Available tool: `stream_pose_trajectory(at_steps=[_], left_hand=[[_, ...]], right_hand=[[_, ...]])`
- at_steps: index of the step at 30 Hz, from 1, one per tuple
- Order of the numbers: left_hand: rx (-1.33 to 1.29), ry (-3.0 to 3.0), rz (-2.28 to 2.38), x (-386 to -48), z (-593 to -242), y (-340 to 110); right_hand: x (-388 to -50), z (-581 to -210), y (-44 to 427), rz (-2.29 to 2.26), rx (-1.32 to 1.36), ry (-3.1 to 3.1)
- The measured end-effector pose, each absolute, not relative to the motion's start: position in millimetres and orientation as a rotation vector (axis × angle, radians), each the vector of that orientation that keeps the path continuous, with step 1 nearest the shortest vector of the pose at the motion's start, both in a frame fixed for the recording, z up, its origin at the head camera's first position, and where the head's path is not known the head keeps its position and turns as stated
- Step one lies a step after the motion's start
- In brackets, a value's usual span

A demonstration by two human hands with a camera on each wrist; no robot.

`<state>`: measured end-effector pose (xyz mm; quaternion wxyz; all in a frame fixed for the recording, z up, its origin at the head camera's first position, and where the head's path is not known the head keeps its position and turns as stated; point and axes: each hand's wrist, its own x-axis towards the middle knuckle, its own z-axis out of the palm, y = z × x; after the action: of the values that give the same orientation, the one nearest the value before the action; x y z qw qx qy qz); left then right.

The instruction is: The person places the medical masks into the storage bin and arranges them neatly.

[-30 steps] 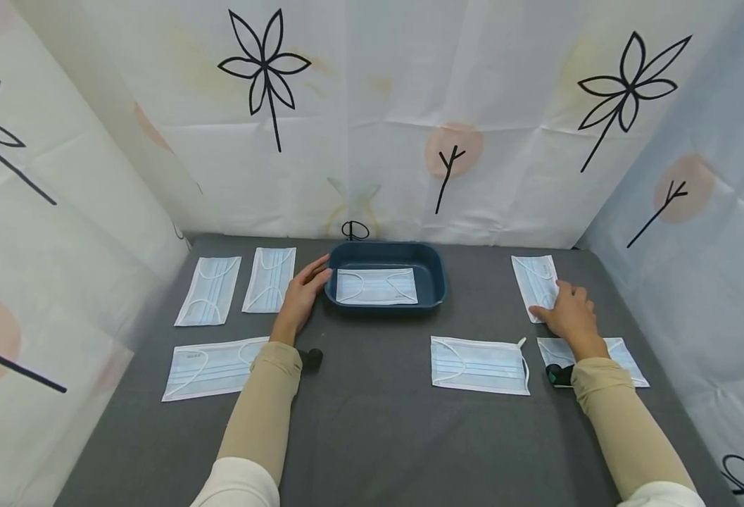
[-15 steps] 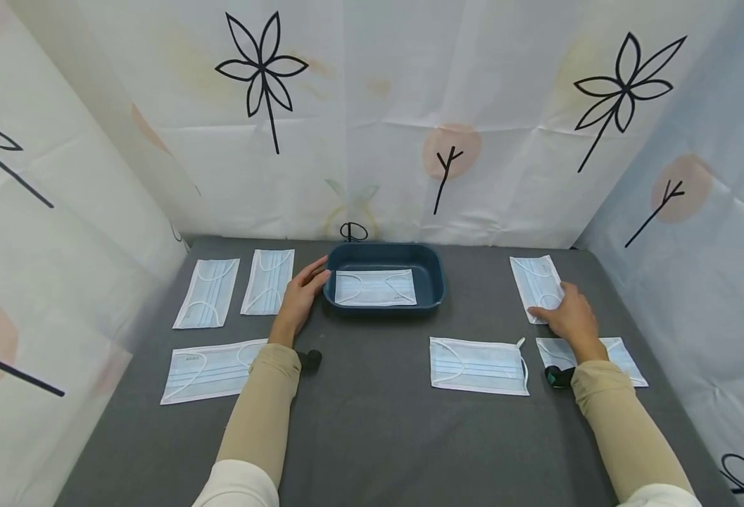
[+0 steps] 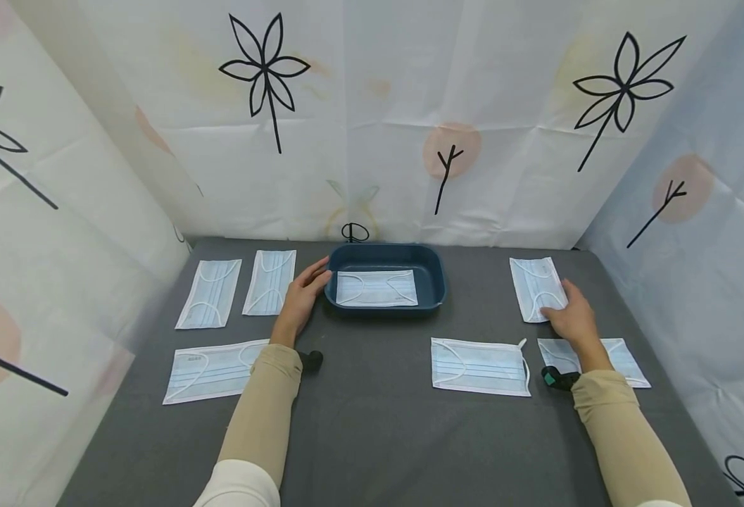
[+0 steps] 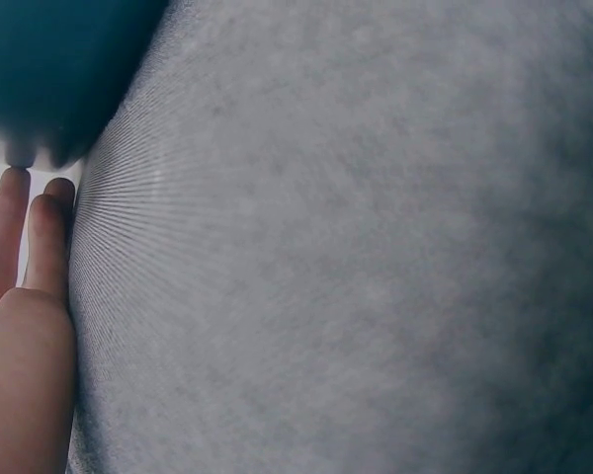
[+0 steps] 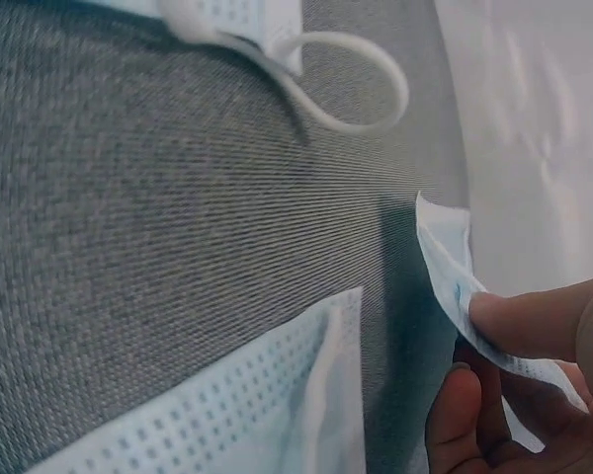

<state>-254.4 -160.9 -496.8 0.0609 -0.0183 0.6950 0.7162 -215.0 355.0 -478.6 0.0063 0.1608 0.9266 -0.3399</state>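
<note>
My left hand (image 3: 300, 301) rests against the left side of a dark blue tray (image 3: 436, 285), fingers extended; in the left wrist view the fingertips (image 4: 16, 178) touch its wall. One light blue face mask (image 3: 376, 289) lies flat inside the tray. At the far right, my right hand (image 3: 576, 318) pinches another face mask (image 3: 536, 282) by its near right edge. The right wrist view shows that mask (image 5: 445, 252) between thumb and fingers, lifted off the cloth, its lower part partly hidden by the hand.
More face masks lie on the grey tabletop (image 3: 372, 422): two upright ones at far left (image 3: 210, 292) (image 3: 270, 282), one at near left (image 3: 213, 370) partly under the left forearm, one right of centre (image 3: 481, 366), one under the right wrist (image 3: 625, 359). Patterned white curtains (image 3: 372, 105) enclose the table.
My right thumb has moved onto the face mask and the fingers have closed on its edge; the mask's near end has risen slightly. My left hand and the tray stay in place.
</note>
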Motion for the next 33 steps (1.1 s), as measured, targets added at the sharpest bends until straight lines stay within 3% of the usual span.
stream_pose_trajectory(at_steps=[10, 22, 33], left_hand=[[-0.058, 2.110, 2.159, -253.8, -495.9, -160.1], [-0.061, 2.110, 2.164, -253.6, -495.9, -159.8], [-0.068, 2.097, 2.171, -253.7, -494.1, -161.8]], right_hand=[[-208.9, -472.7, 352.7, -1.069, 0.565, 2.946], [-209.7, -469.4, 348.3, -1.586, 0.514, 2.761], [-210.2, -444.5, 337.3, -1.757, 0.478, 2.667]])
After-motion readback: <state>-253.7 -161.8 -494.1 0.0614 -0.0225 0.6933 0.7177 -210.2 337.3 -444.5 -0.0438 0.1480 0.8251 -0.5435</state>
